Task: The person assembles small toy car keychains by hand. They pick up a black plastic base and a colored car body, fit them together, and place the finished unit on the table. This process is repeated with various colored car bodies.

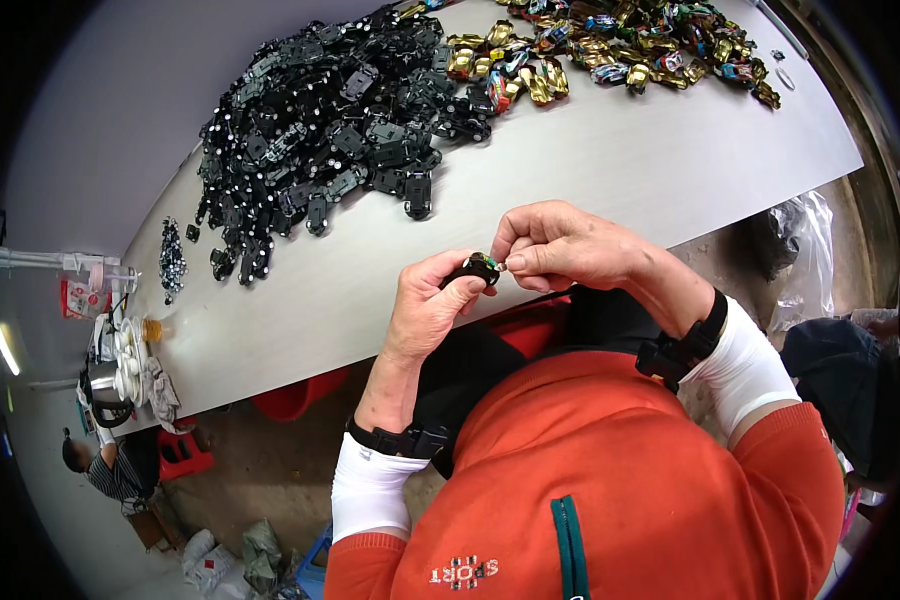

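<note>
My left hand point(425, 310) is closed round a small toy car point(477, 267), its black underside part showing between thumb and fingers, with a bit of green at its right end. Thumb and forefinger of my right hand point(565, 245) are pinched together at that green end; whatever sits between those fingertips is too small to make out. Both hands are above the table's near edge. Beyond them lies a big heap of black toy car chassis point(340, 130), and to its right a heap of shiny gold and coloured toy car bodies point(635, 45).
A small pile of tiny shiny parts point(172, 262) lies on the pale table point(570, 165) at the left. Cups and a kettle point(110, 395) stand at its left end. A red stool point(183, 452) and another person point(120, 470) are farther left. Clear plastic point(805, 255) hangs at the right.
</note>
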`<state>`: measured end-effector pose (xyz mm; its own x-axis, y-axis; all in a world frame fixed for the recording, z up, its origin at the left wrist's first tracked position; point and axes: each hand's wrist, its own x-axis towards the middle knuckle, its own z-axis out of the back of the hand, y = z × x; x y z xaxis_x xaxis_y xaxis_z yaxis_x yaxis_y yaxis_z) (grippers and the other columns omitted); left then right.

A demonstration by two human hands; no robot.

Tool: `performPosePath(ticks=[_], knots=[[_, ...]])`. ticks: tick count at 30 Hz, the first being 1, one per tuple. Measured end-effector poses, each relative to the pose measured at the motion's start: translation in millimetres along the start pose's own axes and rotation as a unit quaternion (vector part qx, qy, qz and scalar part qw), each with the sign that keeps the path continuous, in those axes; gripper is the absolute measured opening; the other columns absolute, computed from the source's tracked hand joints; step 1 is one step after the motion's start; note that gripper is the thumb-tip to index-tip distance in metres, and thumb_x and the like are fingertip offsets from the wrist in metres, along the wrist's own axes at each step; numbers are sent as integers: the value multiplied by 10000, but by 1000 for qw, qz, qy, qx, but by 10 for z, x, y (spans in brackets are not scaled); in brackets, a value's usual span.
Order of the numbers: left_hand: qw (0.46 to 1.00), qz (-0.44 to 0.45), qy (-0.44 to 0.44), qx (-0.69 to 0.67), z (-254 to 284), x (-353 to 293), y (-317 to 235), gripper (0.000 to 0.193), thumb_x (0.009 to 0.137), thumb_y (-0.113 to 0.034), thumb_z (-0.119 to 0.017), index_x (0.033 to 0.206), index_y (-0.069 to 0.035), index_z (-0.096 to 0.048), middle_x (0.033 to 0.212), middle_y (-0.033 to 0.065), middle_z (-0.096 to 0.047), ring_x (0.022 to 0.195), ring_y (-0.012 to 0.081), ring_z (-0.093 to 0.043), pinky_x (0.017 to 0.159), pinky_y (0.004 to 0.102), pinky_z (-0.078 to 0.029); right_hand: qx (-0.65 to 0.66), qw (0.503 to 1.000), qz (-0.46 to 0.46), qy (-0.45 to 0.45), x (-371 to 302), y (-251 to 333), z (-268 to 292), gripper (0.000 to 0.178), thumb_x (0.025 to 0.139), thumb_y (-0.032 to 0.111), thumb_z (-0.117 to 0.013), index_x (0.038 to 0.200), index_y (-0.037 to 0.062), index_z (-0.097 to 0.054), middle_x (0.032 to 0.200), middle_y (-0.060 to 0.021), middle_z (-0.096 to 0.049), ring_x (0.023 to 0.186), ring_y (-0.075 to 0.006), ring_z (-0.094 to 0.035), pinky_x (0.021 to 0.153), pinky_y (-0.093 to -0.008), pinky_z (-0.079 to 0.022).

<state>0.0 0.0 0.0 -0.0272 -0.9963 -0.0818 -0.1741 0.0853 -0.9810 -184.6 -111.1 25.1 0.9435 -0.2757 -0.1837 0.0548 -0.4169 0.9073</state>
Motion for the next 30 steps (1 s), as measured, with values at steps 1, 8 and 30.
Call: performPosePath(ticks=[1, 8, 30], knots=[[1000, -2, 3, 16, 4, 3, -7, 178, 826, -75, -619, 993, -16, -634, 737, 18, -629, 569, 28, -458, 504, 165, -374, 0, 1000, -1, -2, -4, 0, -7, 211, 877, 169, -550, 969, -18, -515, 633, -10, -503, 494, -42, -392, 396, -187, -258], [999, 3, -9, 35, -40, -22, -7, 163, 828, -57, -602, 973, 15, -621, 713, 46, -616, 551, 50, -473, 490, 165, -369, -68, 997, 24, -21, 0, -4, -66, 113, 882, 113, -513, 891, 0, -510, 627, 2, -493, 529, -43, -410, 437, -190, -306], [993, 73, -81, -54, -216, 42, -95, 107, 869, -83, -567, 914, 11, -591, 647, 48, -563, 447, 57, -413, 394, 167, -298, -175, 974, 72, -121, 71, -68, -28, 154, 905, 104, -499, 837, 9, -600, 595, 34, -481, 543, -42, -412, 488, -211, -354]])
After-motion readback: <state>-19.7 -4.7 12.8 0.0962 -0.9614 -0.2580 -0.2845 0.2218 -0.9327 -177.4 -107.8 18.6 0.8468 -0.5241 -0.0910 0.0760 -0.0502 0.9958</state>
